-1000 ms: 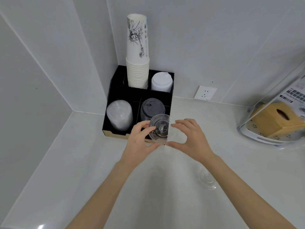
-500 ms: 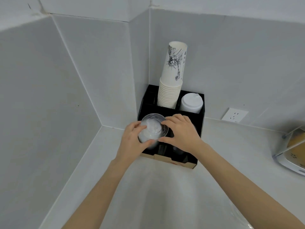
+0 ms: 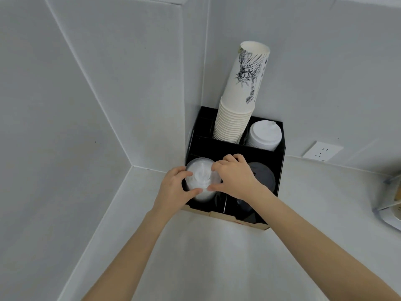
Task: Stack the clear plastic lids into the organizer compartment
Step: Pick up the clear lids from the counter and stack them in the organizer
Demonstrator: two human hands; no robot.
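Observation:
A black organizer (image 3: 278,168) stands in the counter's corner. Its front-left compartment holds a stack of clear plastic lids (image 3: 200,177). My left hand (image 3: 175,190) grips the stack's top lid from the left, thumb at the front edge. My right hand (image 3: 233,175) pinches the same lid from the right, fingers over its rim. The lid sits on top of the stack, pressed between both hands. The lower part of the stack is partly hidden by my hands.
A tall stack of white paper cups (image 3: 238,109) rises from the back compartment, with white lids (image 3: 263,135) beside it and dark lids (image 3: 263,175) front right. A wall socket (image 3: 322,151) sits right of the organizer. Walls close in at left and behind.
Both hands carried one clear lid from in front of the organizer to the front-left compartment and lowered it onto the stack. The camera view shifted left and closer.

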